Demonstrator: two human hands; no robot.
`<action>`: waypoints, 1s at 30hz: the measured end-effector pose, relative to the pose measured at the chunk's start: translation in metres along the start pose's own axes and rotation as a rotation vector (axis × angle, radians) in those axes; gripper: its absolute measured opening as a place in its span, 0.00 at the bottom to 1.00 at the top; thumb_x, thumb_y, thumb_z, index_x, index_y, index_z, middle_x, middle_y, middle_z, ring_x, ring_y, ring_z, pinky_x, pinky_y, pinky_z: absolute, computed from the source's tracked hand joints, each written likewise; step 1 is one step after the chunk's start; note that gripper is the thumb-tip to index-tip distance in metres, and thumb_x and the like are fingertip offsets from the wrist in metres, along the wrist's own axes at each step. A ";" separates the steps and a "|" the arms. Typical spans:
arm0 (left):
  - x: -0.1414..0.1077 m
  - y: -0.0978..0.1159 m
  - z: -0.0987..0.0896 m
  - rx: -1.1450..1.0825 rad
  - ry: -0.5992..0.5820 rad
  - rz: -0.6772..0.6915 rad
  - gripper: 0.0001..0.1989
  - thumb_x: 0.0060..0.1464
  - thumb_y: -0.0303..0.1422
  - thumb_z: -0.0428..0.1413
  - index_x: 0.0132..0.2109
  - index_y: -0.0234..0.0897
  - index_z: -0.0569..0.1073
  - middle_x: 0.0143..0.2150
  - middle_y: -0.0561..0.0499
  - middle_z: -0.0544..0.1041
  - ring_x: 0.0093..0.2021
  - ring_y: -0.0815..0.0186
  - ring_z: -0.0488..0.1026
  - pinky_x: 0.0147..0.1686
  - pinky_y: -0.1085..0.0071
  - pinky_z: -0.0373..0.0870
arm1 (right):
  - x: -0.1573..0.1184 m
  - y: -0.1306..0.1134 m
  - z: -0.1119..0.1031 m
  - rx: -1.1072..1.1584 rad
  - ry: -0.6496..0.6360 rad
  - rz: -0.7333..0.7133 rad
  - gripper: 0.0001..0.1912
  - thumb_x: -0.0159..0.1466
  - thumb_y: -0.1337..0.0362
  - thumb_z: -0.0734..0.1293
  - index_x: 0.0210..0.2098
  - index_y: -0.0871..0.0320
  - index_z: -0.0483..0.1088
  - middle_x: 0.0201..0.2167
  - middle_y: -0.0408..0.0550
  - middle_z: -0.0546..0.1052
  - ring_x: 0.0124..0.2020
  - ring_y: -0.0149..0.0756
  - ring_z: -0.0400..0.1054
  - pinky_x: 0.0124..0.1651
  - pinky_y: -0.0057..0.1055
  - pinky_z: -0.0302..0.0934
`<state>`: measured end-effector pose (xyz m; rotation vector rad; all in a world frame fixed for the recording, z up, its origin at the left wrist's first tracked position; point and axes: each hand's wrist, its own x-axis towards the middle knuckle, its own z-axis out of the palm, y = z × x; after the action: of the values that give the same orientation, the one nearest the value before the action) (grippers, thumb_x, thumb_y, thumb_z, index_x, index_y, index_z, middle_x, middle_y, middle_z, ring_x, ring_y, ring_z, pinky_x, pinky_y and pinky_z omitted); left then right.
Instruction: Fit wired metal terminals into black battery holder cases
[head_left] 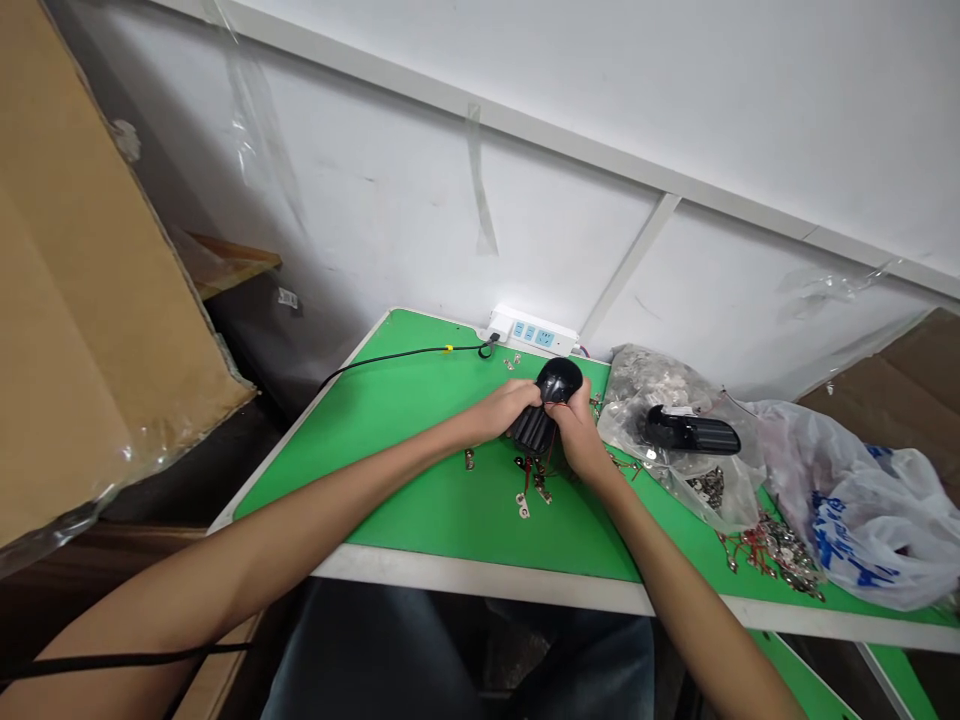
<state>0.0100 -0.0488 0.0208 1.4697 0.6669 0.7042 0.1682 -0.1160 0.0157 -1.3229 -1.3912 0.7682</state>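
Both of my hands grip a black plastic housing (pixel 534 428) with a rounded glossy end and a ribbed lower part, held above the green table. My left hand (pixel 511 405) is closed on its left side. On its right side my right hand (pixel 576 422) is closed too, with the thumb pressed near the middle and a thin red wire beside it. Small metal contact plates with red wires (pixel 534 485) lie on the table just below the housing. I cannot tell whether the wire by my thumb joins the housing.
A white power strip (pixel 534 332) with a black cable (pixel 397 355) stands at the back. To the right, another black housing (pixel 694 432) lies on a clear plastic bag (pixel 652 380), near a pile of wired contacts (pixel 780 550) and a white bag (pixel 877 520). Cardboard (pixel 97 280) rises at left.
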 end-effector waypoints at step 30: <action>0.001 -0.009 0.001 -0.005 0.027 0.088 0.12 0.53 0.41 0.53 0.39 0.37 0.71 0.36 0.52 0.72 0.40 0.61 0.68 0.43 0.66 0.66 | -0.003 -0.009 0.001 -0.137 -0.026 -0.029 0.28 0.68 0.57 0.64 0.62 0.57 0.51 0.56 0.58 0.72 0.61 0.51 0.67 0.69 0.53 0.60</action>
<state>0.0117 -0.0488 0.0122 1.4942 0.6238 0.7943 0.1639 -0.1201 0.0227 -1.3991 -1.5032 0.6823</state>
